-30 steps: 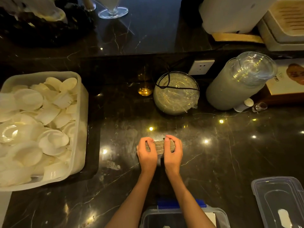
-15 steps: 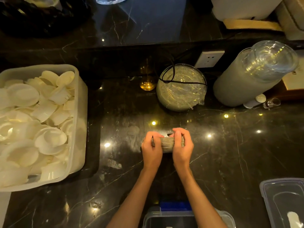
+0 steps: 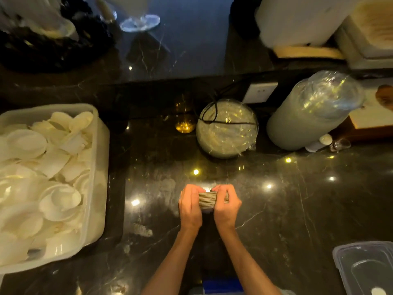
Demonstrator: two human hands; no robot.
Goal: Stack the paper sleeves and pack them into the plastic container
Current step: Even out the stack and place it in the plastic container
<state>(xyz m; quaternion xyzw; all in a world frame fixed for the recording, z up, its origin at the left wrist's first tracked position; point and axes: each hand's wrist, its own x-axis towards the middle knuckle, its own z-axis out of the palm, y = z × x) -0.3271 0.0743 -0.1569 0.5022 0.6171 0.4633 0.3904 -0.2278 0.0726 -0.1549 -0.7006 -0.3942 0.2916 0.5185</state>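
Stack of paper sleeves (image 3: 209, 201): gathered into one block, edges up, held over the middle of the dark bench (image 3: 297, 209); contact with the bench surface not discernible. Stacking step judged largely done; edges look roughly level, though some at the right end sit slightly offset.

Left hand (image 3: 190, 206): clamped on the left end of the stack, fingers (image 3: 192, 191) curled over the top. Right hand (image 3: 226, 206): clamped on the right end, likewise curled over. Both hands pressing inward, fingertips almost meeting above the block.

Packing step not yet done. Plastic container (image 3: 221, 289): only a blue-edged sliver visible at the bottom edge, close to the body between the forearms; contents not visible. Clear lid (image 3: 365, 267): lying at lower right, well apart from the stack, apparently off the container.

Remaining, as judged: square up the block, bring it back to the container, set it inside, fit the lid.

Large white tub (image 3: 100, 188) at left: full of pale round paper pieces, not involved.
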